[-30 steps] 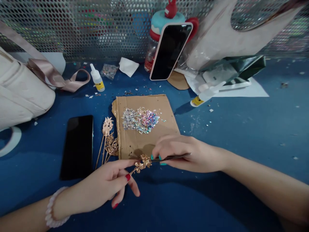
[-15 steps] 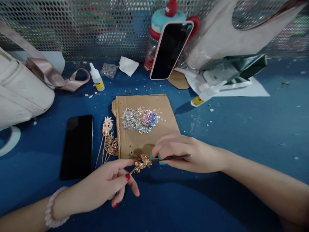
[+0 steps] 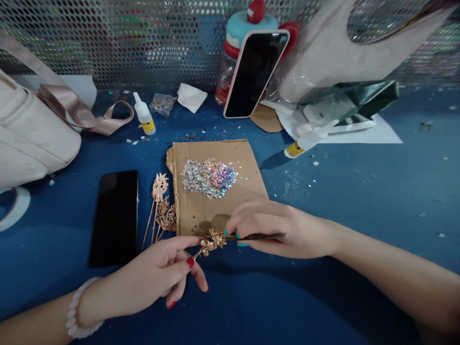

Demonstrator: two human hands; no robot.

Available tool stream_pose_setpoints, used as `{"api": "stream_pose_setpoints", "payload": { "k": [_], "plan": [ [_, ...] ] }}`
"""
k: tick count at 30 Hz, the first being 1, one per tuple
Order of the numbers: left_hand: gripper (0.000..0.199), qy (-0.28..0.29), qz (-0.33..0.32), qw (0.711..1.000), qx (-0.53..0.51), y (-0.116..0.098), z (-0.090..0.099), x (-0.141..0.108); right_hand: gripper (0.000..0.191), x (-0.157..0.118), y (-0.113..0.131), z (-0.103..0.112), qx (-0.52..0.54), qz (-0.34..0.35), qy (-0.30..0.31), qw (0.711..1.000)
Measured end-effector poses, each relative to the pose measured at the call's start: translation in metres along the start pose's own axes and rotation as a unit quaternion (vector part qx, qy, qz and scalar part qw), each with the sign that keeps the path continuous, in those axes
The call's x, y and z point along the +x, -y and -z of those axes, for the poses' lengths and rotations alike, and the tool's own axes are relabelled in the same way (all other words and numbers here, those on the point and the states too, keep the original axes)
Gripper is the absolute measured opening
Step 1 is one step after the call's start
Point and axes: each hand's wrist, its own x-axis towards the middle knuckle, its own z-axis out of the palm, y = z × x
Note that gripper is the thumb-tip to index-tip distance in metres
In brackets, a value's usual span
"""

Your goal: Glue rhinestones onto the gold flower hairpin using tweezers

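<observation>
Between the right hand (image 3: pixel 278 227) and tilted bottle (image 3: pixel 298 146) the tabletop (image 3: pixel 352 179) offers passage, while a flat phone (image 3: pixel 114 219) obstructs the left

The gold-coloured flower ornament (image 3: pixel 216 238) was held aslant, its stem descending leftward; a slim dark tool (image 3: pixel 262 236) extended near-level rightward, its tip apparently touching the petals.

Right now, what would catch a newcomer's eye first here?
Probably the glittering flakes on the cardboard. Nearer the wearer, the left hand holds a gold flower ornament, the right hand a thin dark tool. Behind, a pink-edged phone stands tilted before a blue-lidded bottle.
</observation>
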Motion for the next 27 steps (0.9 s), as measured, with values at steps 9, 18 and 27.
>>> {"api": "stream_pose_setpoints", "payload": {
  "k": [9,18,27],
  "plan": [
    [0.048,0.005,0.002,1.000,0.000,0.0008,0.0000,0.0010,0.008,-0.0013,0.0013,-0.0011,0.015,0.003,-0.011,1.000],
    [0.050,0.001,0.007,1.000,0.001,-0.0021,-0.0003,0.0001,0.009,-0.0008,0.0017,-0.0006,0.004,-0.003,-0.002,1.000],
    [0.050,-0.005,0.006,1.000,-0.001,-0.0022,-0.0012,0.0006,0.011,-0.0010,-0.0006,-0.0021,0.005,-0.005,-0.006,1.000]
  ]
}}
